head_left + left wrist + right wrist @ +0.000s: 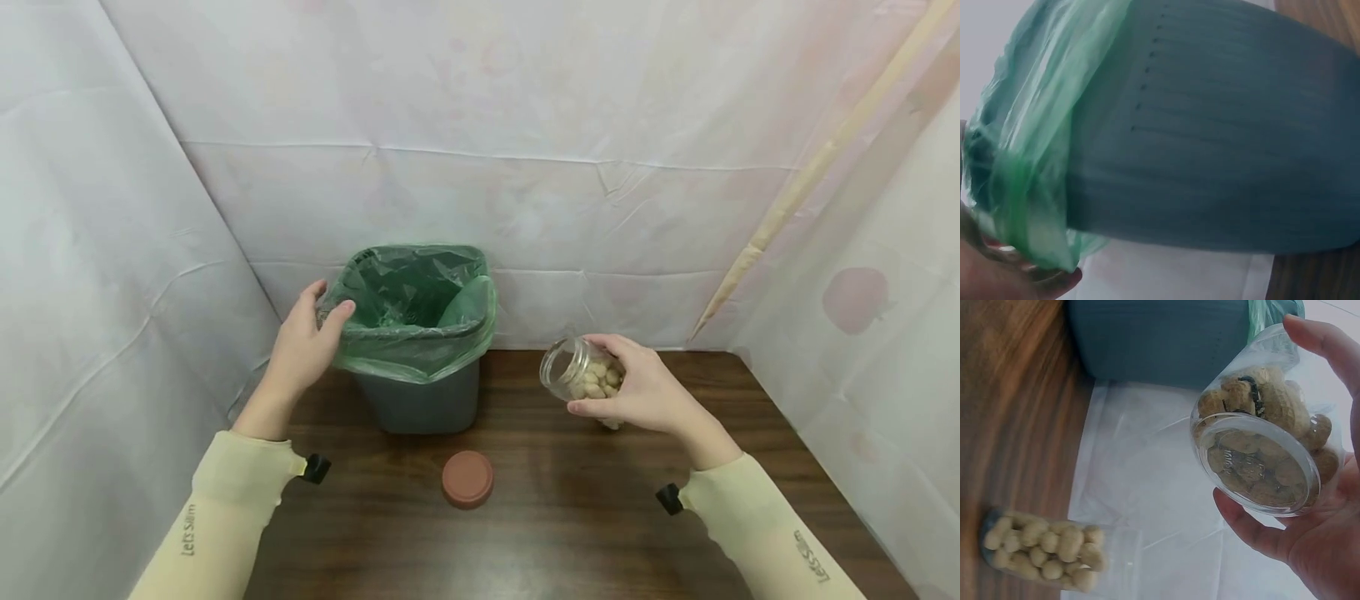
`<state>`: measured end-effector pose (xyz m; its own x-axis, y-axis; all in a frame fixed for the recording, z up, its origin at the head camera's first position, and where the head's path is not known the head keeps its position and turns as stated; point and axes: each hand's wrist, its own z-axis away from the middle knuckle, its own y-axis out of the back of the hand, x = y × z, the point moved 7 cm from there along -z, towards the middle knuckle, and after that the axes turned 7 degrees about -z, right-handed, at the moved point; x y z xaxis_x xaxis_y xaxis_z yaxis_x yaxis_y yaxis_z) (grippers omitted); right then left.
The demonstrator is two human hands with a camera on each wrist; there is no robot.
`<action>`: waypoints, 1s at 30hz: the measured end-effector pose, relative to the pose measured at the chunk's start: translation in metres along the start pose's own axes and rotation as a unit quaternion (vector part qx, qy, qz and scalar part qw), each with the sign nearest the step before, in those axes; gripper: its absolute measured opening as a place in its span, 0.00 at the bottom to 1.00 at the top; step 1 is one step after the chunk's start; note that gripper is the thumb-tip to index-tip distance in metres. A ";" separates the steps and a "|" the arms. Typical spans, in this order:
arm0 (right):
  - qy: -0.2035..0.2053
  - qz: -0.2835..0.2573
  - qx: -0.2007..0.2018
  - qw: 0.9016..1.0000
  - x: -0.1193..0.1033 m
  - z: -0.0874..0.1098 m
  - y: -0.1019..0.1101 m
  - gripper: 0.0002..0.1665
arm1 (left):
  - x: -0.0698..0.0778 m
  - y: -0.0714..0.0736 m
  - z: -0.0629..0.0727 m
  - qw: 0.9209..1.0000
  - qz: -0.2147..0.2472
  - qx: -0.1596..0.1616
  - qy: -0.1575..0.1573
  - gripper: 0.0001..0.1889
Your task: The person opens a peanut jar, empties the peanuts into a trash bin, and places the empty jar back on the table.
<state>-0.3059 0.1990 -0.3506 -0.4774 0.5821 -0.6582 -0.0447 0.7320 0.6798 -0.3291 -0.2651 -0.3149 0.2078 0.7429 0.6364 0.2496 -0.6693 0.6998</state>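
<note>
My left hand (303,343) grips the left rim of a grey trash bin (423,404), over its green plastic liner (420,362). The left wrist view shows the fingers against the liner's folded edge (1041,212). My right hand (648,387) holds a clear jar (1266,450) of unshelled peanuts above the table, its lidless mouth tilted left toward the bin. Dark pieces show among these peanuts in the right wrist view. A second clear jar of peanuts (1047,550) stands on the table, mostly hidden behind the right hand in the head view.
A round reddish-brown lid (467,479) lies on the dark wooden table (555,533), in front of the bin. White patterned cloth (540,208) hangs close behind the bin and along both sides. A pale strip (817,171) slants down the right corner.
</note>
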 end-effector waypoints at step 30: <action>-0.014 -0.096 0.033 0.995 -0.048 -0.117 0.024 0.52 | -0.003 -0.015 -0.004 0.998 0.036 0.059 -0.006 0.45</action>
<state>-0.3867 0.1469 -0.2651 -0.4408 0.4375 -0.7838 -0.0751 0.8521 0.5179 -0.3373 -0.2573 -0.3259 0.2404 0.6932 0.6794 0.3428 -0.7155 0.6087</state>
